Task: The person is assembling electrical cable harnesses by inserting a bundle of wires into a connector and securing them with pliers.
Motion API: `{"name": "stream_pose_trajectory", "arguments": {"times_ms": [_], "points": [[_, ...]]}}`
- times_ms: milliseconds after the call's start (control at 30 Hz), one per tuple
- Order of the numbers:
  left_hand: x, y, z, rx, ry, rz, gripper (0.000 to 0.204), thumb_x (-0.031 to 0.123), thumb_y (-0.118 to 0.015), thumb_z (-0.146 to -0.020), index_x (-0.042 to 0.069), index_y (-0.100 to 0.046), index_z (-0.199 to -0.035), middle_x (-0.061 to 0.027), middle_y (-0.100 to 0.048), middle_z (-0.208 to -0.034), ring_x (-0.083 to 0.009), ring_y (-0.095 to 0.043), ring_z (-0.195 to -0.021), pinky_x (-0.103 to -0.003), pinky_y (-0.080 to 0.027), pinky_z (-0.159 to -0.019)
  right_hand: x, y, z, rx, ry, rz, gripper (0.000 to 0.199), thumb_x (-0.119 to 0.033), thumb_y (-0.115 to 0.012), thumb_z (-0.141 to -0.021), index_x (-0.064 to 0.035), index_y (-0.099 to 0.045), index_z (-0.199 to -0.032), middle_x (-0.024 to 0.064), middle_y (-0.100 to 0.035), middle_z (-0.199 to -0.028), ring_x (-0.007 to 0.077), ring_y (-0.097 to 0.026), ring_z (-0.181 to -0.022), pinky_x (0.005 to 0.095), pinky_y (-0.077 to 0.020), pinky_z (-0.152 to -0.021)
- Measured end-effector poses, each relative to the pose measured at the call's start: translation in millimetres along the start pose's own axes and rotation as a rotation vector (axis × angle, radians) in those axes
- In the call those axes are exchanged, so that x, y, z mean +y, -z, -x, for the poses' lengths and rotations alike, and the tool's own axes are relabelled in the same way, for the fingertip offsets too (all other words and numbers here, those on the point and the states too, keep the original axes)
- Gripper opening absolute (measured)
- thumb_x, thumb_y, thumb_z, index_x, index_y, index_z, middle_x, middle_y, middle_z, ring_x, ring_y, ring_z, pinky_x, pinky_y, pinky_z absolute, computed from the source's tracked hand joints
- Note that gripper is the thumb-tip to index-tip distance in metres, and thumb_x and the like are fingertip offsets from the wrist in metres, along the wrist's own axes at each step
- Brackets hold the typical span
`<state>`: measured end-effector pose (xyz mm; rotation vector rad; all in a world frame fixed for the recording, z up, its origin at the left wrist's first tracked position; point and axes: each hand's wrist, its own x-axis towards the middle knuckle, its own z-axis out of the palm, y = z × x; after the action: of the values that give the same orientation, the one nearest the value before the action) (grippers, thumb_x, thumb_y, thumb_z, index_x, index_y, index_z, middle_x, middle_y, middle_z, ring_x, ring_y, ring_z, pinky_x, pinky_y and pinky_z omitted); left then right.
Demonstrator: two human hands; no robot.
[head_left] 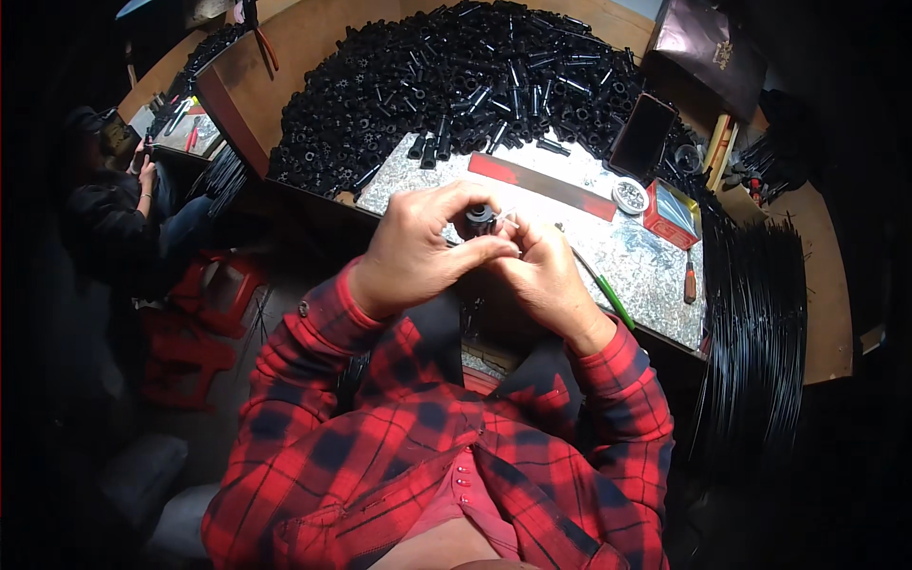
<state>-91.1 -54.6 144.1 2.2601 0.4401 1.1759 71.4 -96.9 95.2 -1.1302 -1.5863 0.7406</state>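
Just in front of my chest, my left hand [413, 247] is closed round a short black cylindrical part [481, 220], its round hollow end turned up. Against it, the fingers of my right hand [549, 277] are pinched together. A small pale sliver shows at those right fingertips, too small to name. Both hands meet above the near edge of the speckled metal worktop [655, 290]. Beyond them rises a big heap of similar black parts [456, 81], with a few standing or lying loose at its front. Right of my hands lies a green-handled tool [613, 296].
A red and grey flat bar [541, 187], a dark phone [644, 136], a round white tin [629, 196], a red box [671, 228] and a screwdriver [690, 283] lie rightward. Thin black rods [755, 323] hang off the right side. Far left, another person [119, 214] sits near red stools [223, 290].
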Motion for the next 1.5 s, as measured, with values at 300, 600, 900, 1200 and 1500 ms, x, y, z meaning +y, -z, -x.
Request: {"name": "stream_pose_trajectory", "arguments": {"times_ms": [300, 600, 900, 1200, 1500], "points": [[-23, -35, 23, 0.186, -0.03, -0.233, 0.02, -0.003, -0.062, -0.077, 0.0, -0.057, -0.096, -0.0093, -0.059, -0.07, -0.0179, -0.062, -0.06, -0.025, -0.045, -0.054, 17, -14, 5, 0.04, 0.009, 0.046, 0.018, -0.006, -0.064, -0.075, 0.002, -0.048, -0.071, 0.014, -0.055, -0.069, 0.024, -0.056, -0.064, 0.0329, -0.0441, -0.058], [-33, -42, 38, 0.18, 0.127, -0.082, 0.034, -0.004, -0.056, -0.081, 0.0, -0.045, -0.114, -0.0107, -0.062, -0.079, -0.0142, -0.062, -0.065, -0.026, -0.048, -0.059, 39, 31, 41, 0.06, 0.118, 0.642, 0.023, -0.012, -0.067, -0.077, 0.0005, -0.048, -0.081, 0.0148, -0.051, -0.077, 0.0315, -0.054, -0.068, 0.0367, -0.0446, -0.061], [-58, -56, 48, 0.078, 0.282, 0.461, 0.012, 0.007, -0.053, -0.089, 0.004, -0.044, -0.095, -0.0096, -0.064, -0.085, -0.0158, -0.06, -0.09, -0.027, -0.048, -0.077, 73, 72, 81, -0.036, -0.115, 1.225, 0.029, -0.024, -0.063, -0.08, 0.0014, -0.049, -0.081, 0.0182, -0.05, -0.085, 0.0341, -0.053, -0.08, 0.0403, -0.0458, -0.067], [-62, -64, 62, 0.089, 0.291, 0.629, 0.014, 0.014, -0.052, -0.091, 0.005, -0.042, -0.086, -0.0082, -0.064, -0.077, -0.0135, -0.062, -0.079, -0.027, -0.049, -0.071, 85, 76, 83, -0.016, -0.017, 1.261, 0.026, -0.022, -0.06, -0.083, 0.0012, -0.049, -0.08, 0.017, -0.051, -0.083, 0.0323, -0.054, -0.076, 0.0407, -0.0453, -0.062], [-65, -66, 74, 0.009, 0.438, 0.483, 0.021, 0.01, -0.058, -0.088, 0.007, -0.038, -0.09, 0.0031, -0.042, -0.061, -0.0007, -0.04, -0.054, -0.017, -0.033, -0.05, 26, 83, 81, 0.026, -0.007, 0.817, 0.02, -0.013, -0.064, -0.08, -0.0006, -0.048, -0.079, 0.0154, -0.052, -0.088, 0.0302, -0.053, -0.072, 0.0382, -0.0421, -0.059]]}}
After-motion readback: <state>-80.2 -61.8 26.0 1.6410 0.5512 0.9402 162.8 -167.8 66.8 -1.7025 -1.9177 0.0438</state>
